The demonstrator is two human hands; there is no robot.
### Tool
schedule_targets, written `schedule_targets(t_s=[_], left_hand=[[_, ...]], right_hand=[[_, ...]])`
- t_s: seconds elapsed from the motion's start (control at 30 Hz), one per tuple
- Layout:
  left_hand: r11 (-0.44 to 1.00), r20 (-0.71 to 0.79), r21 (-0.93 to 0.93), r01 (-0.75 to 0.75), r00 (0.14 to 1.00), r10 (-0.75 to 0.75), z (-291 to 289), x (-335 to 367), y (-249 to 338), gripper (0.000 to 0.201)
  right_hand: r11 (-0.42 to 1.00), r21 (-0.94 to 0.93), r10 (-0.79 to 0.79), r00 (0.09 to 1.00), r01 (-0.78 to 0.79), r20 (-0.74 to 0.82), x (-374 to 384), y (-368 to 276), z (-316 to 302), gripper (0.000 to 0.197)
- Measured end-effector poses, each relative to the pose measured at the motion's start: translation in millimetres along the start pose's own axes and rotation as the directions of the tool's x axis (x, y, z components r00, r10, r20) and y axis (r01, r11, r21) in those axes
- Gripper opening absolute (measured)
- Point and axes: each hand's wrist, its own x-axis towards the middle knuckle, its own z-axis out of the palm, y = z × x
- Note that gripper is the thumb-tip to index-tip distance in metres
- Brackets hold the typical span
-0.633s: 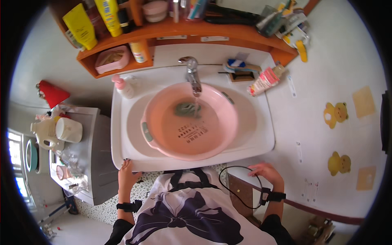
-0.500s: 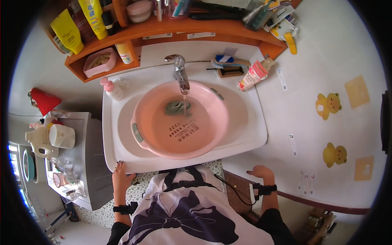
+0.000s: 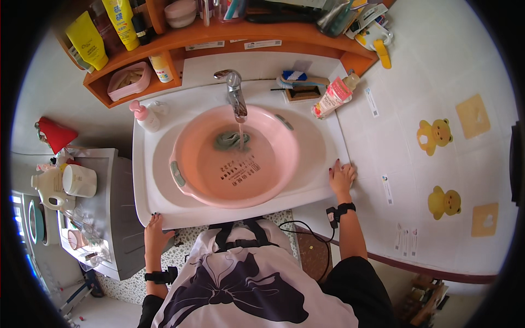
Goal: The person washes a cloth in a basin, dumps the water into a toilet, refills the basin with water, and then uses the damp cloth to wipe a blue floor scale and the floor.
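Basin [image 3: 285,158] sits in sink [image 3: 188,216]. Cloth [image 3: 225,141] in basin, toward the back, below spout. Faucet [image 3: 235,93] mid back edge of sink. Pump bottle [image 3: 146,118] at back left corner; brushes [image 3: 302,93] on back edge, right of faucet; squeeze bottle [image 3: 332,98] right of those, back right corner. Shelf [image 3: 229,34] behind sink. Cabinet [image 3: 105,218] left, jug [image 3: 49,188] on top. Left hand [image 3: 156,234] at sink's front left corner, right hand [image 3: 342,179] on right edge, toward front.
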Motion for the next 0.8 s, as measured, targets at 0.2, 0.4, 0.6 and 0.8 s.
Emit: schedule_targets(t_s=[0.2, 0.4, 0.6, 0.8], left_hand=[[0.997, -0.013, 0.079, -0.001, 1.000, 0.002, 5, -2, 4, 0.068], [0.989, -0.008, 0.143, 0.025, 1.000, -0.024, 7, 3, 8, 0.064], [0.980, -0.039, 0.197, -0.005, 0.999, 0.013, 14, 5, 6, 0.065], [0.987, -0.043, 0.160, -0.020, 0.999, 0.027, 10, 3, 6, 0.063]], right_hand=[[0.973, 0.031, -0.224, 0.968, 0.229, -0.112, -40, -3, 2, 0.049], [0.920, 0.251, -0.301, 0.953, 0.300, -0.035, -100, -38, -35, 0.042], [0.735, 0.555, -0.430, 0.901, 0.389, -0.061, -118, -82, -63, 0.030], [0.464, 0.631, -0.530, 0.766, 0.622, -0.365, -118, -81, -73, 0.005]])
